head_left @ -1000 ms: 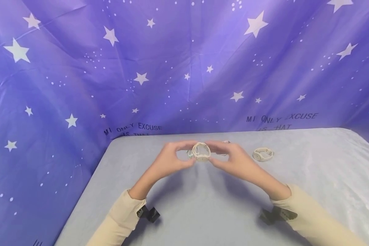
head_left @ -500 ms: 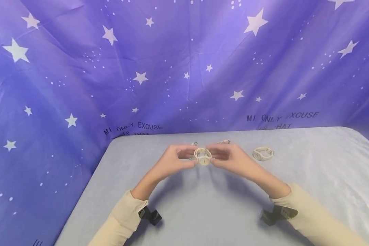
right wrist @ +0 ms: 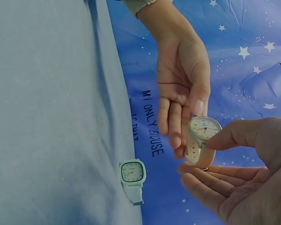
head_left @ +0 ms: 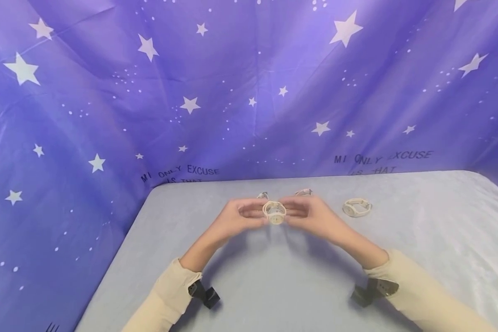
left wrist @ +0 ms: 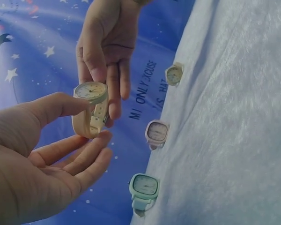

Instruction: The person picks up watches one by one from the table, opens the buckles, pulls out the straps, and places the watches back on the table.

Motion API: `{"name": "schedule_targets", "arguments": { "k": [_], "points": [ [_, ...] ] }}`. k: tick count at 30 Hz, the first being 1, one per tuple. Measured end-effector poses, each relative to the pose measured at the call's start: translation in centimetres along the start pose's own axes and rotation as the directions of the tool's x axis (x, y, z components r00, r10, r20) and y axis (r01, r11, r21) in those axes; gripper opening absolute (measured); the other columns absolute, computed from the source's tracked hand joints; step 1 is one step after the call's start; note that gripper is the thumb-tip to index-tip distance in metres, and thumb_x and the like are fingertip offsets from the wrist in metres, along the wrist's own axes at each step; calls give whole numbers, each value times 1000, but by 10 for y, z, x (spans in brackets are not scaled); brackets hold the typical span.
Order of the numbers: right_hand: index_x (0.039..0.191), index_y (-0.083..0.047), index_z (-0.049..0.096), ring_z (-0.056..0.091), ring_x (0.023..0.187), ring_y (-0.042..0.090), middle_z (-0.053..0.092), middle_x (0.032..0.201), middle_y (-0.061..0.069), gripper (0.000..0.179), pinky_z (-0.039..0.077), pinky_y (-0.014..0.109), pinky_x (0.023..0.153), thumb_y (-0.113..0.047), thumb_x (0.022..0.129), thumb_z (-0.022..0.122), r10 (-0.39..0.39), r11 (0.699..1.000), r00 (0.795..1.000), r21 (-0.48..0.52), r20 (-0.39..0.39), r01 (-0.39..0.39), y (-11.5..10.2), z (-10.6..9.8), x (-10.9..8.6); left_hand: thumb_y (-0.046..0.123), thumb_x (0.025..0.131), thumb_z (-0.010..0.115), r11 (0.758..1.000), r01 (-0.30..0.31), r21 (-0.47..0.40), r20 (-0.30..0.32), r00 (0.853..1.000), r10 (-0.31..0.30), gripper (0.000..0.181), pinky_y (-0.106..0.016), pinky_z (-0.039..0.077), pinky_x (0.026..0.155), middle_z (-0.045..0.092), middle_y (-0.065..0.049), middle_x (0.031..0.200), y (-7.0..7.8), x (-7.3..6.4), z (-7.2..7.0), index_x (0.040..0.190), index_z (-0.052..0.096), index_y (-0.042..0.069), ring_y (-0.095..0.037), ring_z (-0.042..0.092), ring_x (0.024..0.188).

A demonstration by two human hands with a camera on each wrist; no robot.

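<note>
Between both hands, raised over the table, is a cream wristwatch (head_left: 275, 218) with a round dial, its strap closed into a loop. My left hand (head_left: 241, 216) pinches one side of it, thumb near the dial and fingers at the strap. My right hand (head_left: 315, 216) pinches the opposite side the same way. In the left wrist view the dial (left wrist: 91, 91) faces up and the strap loop hangs below. The right wrist view shows the right thumb at the edge of the watch face (right wrist: 205, 128).
On the grey-blue cloth-covered table (head_left: 249, 286) stand other watches: a mint green square one (left wrist: 144, 186), a pink square one (left wrist: 157, 133) and a cream round one (head_left: 357, 208) at the right. A purple starry curtain (head_left: 232, 69) hangs behind and at the left.
The held watch has come down slightly and tilted, so its dial now faces the head camera more. Both hands have lowered a little with it; the mint and pink watches behind show differently.
</note>
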State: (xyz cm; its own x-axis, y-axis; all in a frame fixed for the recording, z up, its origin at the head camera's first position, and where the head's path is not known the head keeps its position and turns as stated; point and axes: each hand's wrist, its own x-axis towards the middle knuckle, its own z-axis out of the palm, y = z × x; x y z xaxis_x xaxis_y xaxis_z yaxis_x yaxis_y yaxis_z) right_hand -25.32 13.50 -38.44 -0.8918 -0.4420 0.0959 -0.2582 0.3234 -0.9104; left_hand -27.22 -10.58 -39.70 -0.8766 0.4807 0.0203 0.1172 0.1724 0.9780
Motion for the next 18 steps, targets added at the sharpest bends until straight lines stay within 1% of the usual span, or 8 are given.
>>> {"name": "schedule_targets", "arguments": {
  "k": [2,4,9,14,18],
  "points": [
    [138,13,53,64,123,41,60,136,31,50,57,31,98,0,92,68,8,1000,1000,8,-1,-8,0,0,1,5,84,79,999,40,-25,-11,999,-41,52,-38,56,103,72,-17,123,-1,0,0,134,64,4,-25,73,109],
    [138,13,53,64,123,41,60,136,31,50,57,31,98,0,92,68,14,1000,1000,17,-4,-14,0,0,1,5,84,78,997,61,-52,-14,998,-61,53,-39,55,103,73,-17,123,-1,0,0,135,63,4,-25,73,109],
    [137,14,52,65,122,42,60,136,32,49,57,30,97,2,92,67,9,999,1000,48,-16,-9,-1,0,1,6,85,77,993,76,-91,-5,997,-77,55,-41,53,107,72,-16,124,-3,0,-2,138,61,6,-21,71,110],
    [136,15,52,66,119,43,61,134,33,50,58,29,95,4,90,68,-16,998,999,65,-36,18,4,2,0,7,86,75,986,95,-134,34,995,-91,54,-42,52,108,72,-16,123,-4,0,-3,139,61,7,-18,70,109],
    [138,14,50,66,119,42,60,135,32,54,58,28,95,3,89,69,-8,998,998,61,-58,12,14,4,-3,6,92,71,971,115,-207,75,992,-102,48,-42,55,104,70,-20,127,-6,4,1,138,60,2,-22,72,109]
  ]
}}
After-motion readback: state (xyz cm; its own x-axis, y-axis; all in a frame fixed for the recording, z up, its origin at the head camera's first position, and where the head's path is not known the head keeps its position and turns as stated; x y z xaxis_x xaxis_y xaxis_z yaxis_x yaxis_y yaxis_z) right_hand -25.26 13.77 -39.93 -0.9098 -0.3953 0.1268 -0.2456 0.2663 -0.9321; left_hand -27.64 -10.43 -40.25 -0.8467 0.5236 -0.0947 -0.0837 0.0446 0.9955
